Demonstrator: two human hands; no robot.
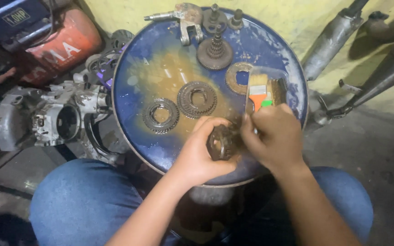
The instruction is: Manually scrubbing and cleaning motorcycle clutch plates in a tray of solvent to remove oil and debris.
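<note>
Gear [220, 142]: dark, greasy, toothed ring

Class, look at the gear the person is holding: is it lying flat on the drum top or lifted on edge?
Lifted on edge: the left hand holds the gear upright above the drum top; its bore faces sideways.

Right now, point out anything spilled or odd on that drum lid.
A brownish, oily-looking puddle spreads across the middle of the blue drum lid, under the loose gears. Its rim is worn whitish. Nothing else stands out.
</note>
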